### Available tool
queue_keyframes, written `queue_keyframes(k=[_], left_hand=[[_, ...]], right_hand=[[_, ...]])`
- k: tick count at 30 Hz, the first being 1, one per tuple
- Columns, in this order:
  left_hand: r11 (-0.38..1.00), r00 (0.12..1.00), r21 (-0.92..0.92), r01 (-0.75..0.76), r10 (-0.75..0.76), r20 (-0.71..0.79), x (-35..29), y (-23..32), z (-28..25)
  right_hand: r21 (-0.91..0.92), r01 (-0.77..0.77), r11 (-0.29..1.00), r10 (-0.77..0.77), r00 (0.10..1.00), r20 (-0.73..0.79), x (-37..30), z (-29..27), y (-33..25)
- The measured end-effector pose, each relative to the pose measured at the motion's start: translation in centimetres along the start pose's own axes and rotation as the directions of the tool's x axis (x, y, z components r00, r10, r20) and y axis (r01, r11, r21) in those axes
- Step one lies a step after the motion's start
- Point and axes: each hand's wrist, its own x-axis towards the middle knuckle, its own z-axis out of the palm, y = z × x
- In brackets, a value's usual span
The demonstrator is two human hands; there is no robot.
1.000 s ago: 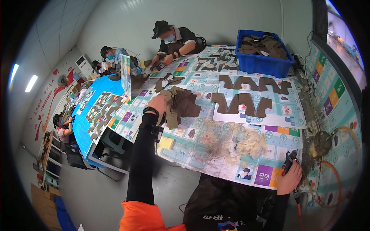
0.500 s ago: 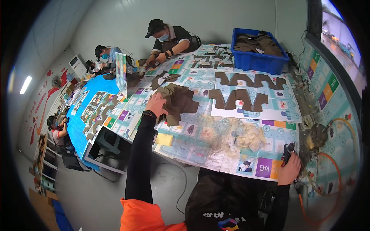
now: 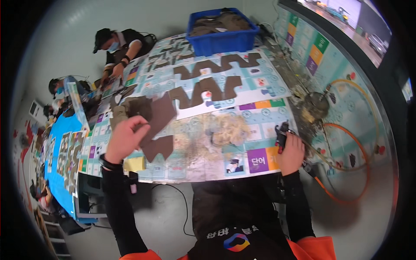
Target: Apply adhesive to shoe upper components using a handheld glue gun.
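Between the curled fingers of my left hand [image 3: 129,138] is a brown, flat cut piece [image 3: 162,113] with angled lobes. It is lifted at the left of the table, its lower lobe hanging over the tabletop. Behind the hand lies a stack of similar brown pieces [image 3: 132,107], partly covered by the held one. At the right front edge, my right hand [image 3: 291,155] is wrapped round a small black spray gun [image 3: 281,133] with some red on it. An orange hose [image 3: 324,189] runs near its lower end.
Two rows of brown pieces [image 3: 208,92] lie on a white board. A blue crate [image 3: 223,42] of brown pieces stands behind. Dried yellowish residue [image 3: 232,130] covers the table's middle. A yellow pad [image 3: 134,164] sits at the front edge. A co-worker [image 3: 123,47] works at far left.
My left hand has taken a brown piece off the stack and raised it toward me. The right hand keeps the spray gun at the table edge. The whole view has swung to the right.
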Motion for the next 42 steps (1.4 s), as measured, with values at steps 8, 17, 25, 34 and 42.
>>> queue_keyframes(k=[8,17,25,34,42], left_hand=[[0.703,0.969,-0.704,0.095,0.097,0.228,2.7,3.0,13.5],[0.825,0.996,-0.562,0.064,-0.083,-0.008,1.2,-1.4,23.2],[0.881,0.989,-0.458,0.121,-0.147,-0.021,0.2,-2.2,22.4],[0.945,0.971,-0.307,-0.117,0.043,-0.236,-1.3,-3.0,22.5],[0.965,0.966,-0.241,-0.103,0.039,-0.256,-1.6,-2.0,22.7]], right_hand=[[-0.009,-0.014,1.000,0.015,1.000,0.008,-0.4,-0.5,0.6],[0.029,-0.011,1.000,0.011,1.000,-0.009,-0.5,-0.4,0.3],[0.091,-0.028,0.995,0.026,0.999,0.031,0.3,-1.7,0.4],[0.536,-0.145,0.832,-0.079,0.925,0.373,7.5,-8.4,-3.2],[0.589,-0.085,0.804,-0.252,0.848,0.467,10.8,-8.2,-7.8]])
